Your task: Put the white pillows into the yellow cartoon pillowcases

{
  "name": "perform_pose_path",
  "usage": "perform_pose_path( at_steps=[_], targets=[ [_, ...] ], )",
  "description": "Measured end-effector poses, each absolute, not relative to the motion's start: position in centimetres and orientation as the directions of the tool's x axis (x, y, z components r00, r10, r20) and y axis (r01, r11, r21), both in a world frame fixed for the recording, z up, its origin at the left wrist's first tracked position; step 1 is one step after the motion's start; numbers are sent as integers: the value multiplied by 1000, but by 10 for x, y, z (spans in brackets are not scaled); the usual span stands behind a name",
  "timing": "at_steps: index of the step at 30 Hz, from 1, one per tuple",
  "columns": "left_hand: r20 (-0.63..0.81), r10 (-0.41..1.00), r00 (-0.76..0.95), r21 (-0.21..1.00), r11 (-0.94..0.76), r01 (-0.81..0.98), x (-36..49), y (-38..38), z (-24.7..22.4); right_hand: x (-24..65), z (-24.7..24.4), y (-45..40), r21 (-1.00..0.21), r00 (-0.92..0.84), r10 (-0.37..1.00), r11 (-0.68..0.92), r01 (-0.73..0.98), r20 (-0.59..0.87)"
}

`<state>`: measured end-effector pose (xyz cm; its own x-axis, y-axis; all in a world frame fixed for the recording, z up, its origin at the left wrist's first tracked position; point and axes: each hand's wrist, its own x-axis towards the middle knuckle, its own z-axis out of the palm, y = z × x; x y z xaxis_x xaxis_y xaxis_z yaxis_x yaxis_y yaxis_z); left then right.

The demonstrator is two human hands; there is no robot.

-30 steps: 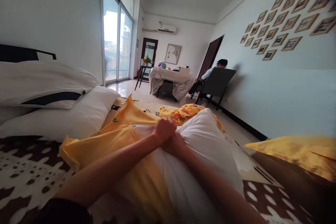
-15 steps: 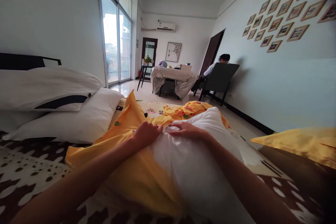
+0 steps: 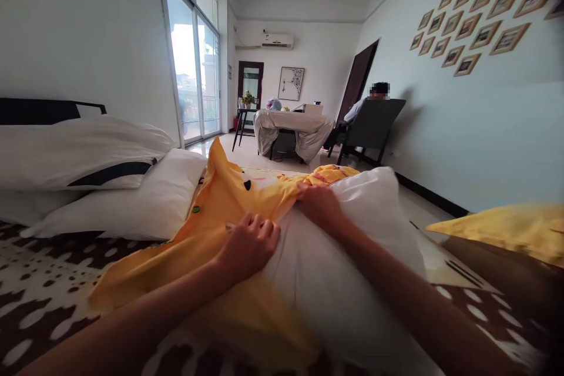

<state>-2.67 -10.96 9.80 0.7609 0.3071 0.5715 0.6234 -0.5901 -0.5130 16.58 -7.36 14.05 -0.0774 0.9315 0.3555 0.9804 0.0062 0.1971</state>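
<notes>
R hand [image 3: 321, 207] now pinches yellow cloth's [image 3: 229, 200] far edge over pillow [image 3: 312, 282]; L hand [image 3: 252, 244] curled shut, gripping cloth nearer

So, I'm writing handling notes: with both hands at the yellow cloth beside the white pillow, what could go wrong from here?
The edge at the right hand's fingertips might slip free, since little of the yellow cloth seems gathered there. The cloth could crease or twist, as it already lies in folds around the left hand. The white pillow might shift, being soft and largely uncovered on its right side.
</notes>
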Motion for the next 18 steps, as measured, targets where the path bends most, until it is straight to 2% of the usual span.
perform_pose_path(
  at_steps=[3,6,8,9,10,12,15,16,18],
  targets=[
    [631,365,685,-432,-569,700,-31,-103,110,174,183,-76,226,-28,844,-111,968,536],
    [663,442,604,-341,-539,770,-20,-80,122,168,216,-80,260,-49,685,-209,943,726],
    [666,506,548,-252,-538,804,-10,-56,124,151,221,-86,264,-63,624,-235,935,779],
    [647,566,511,-167,-549,819,-5,-43,122,139,217,-91,276,-79,630,-221,935,772],
    [604,640,475,-58,-559,827,-1,-30,117,127,209,-97,303,-113,676,-170,938,729],
    [454,784,422,175,-543,821,1,-6,101,103,187,-113,362,-240,814,39,931,529],
    [252,888,384,409,-457,790,-12,16,61,94,162,-132,326,-424,886,351,878,187],
    [220,900,377,465,-437,770,-19,20,45,101,160,-134,306,-442,886,387,870,138],
    [171,917,361,614,-386,688,-37,24,17,133,166,-127,246,-389,908,345,906,155]
  ],
)
